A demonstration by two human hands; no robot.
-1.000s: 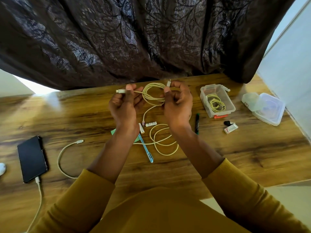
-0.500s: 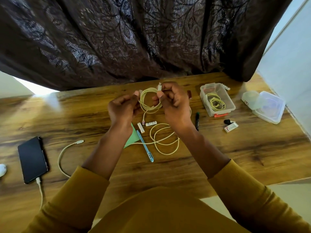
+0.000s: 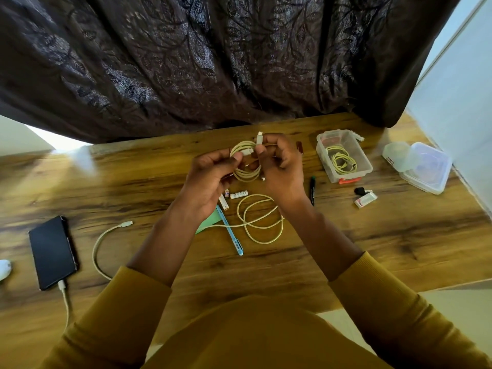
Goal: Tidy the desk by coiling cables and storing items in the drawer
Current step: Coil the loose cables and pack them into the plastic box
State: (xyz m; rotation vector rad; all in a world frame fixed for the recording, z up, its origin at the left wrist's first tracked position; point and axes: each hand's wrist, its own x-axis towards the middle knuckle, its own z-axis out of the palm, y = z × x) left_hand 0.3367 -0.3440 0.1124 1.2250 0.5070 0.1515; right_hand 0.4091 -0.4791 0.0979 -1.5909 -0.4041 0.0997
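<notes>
- Your right hand [image 3: 279, 166] pinches the coiled cable [image 3: 246, 162] between thumb and fingers [image 3: 262, 155], one plug standing up above them; your left hand [image 3: 210, 179] closes its fingertips on the coil's other side.
- A second ago the left hand held a plug stretched out to the side; now that tail is wound in and the loops sit tight between both hands, above the table [image 3: 159, 169].
- This reads as the last wrap: the coil looks nearly ready to store.
- Just below your hands the second cable [image 3: 259, 219] lies loose, crossing the blue pen [image 3: 230, 233], with batteries [image 3: 238, 194] beside it.
- The clear box [image 3: 343, 155] to your right already holds a coiled cable.
- The phone [image 3: 52, 251] and its lead [image 3: 99, 249] wait at far left; no drawer shows.
</notes>
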